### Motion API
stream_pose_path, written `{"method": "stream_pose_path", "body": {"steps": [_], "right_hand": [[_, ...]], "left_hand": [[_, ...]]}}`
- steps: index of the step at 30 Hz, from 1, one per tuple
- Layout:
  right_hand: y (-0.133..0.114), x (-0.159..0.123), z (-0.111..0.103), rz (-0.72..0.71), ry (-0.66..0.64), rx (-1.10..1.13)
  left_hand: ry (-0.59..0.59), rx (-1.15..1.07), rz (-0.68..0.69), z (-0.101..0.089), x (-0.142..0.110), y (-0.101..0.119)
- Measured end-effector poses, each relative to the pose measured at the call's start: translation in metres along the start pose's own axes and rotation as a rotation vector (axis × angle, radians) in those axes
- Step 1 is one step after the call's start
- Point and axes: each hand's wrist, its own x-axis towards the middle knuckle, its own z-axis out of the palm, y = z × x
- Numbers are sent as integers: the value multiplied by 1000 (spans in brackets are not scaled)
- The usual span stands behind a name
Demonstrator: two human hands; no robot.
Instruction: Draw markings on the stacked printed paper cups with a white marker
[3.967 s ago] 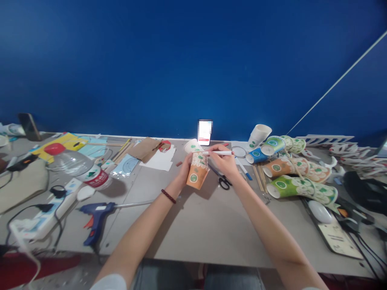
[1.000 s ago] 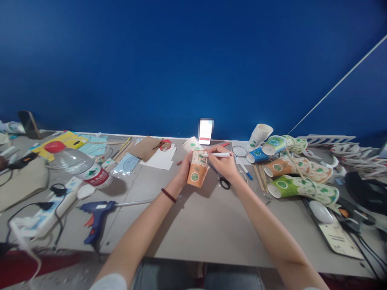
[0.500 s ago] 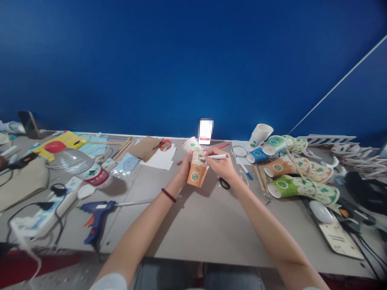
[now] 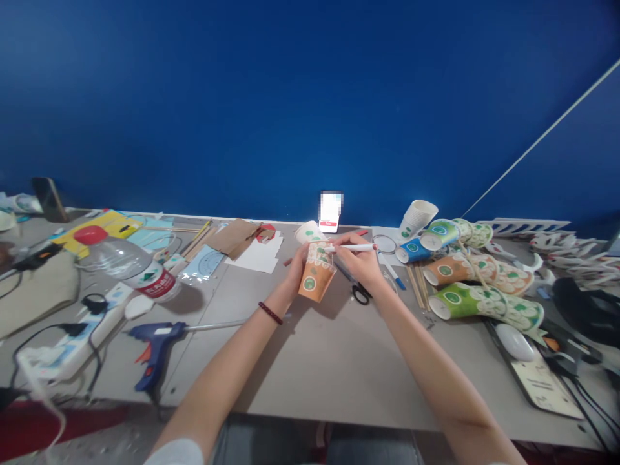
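The weak spot is likely the thin wall of the orange, green-printed paper cup [image 4: 317,285], held above the grey tabletop [image 4: 329,368], nearer its back edge than its front. The left hand [image 4: 293,274] is curled around the cup's side, and a white paper cup with green leaf marks [image 4: 308,231] slants up behind it; how the two join is too small to tell. If that grip tightens, the paper could buckle; if it slackens, the pair could roll or bend, since nothing beneath seems to brace them. The right hand [image 4: 361,265] pinches a slim white marker with a red end [image 4: 361,247], its tip at the cup's upper right side; whether it touches the paper I cannot tell. Hard pressure on a hollow wall might make the tip skid, and a left finger sliding over any wet ink might smear it. The left forearm also passes close to the glue stick of the dark-blue plastic glue gun [image 4: 157,349] by the tabletop's front edge, so a dropped elbow could knock it.

Against the picture half a second earlier, the marker's red end sits farther right, the right fingertips have drawn back slightly from the cup, and more of the black-handled scissors [image 4: 360,295] shows. The orange cup's base has shifted a touch left, while the left hand's grip looks unchanged
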Motion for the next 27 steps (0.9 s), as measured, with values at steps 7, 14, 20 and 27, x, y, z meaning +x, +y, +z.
{"method": "stream_pose_path", "body": {"steps": [7,14,20,27], "right_hand": [[0,0,-1,4,7,6],[-5,0,0,-5,10,20],[-5,-1,2,-10,-2,10],[-2,1,-1,-16,11,-39]], "left_hand": [[27,-31,-29,0,1,-1],[18,-32,-65,-5,4,-4],[36,-28,-35,-1,2,-5],[40,-16,-43,-6,4,-6]]}}
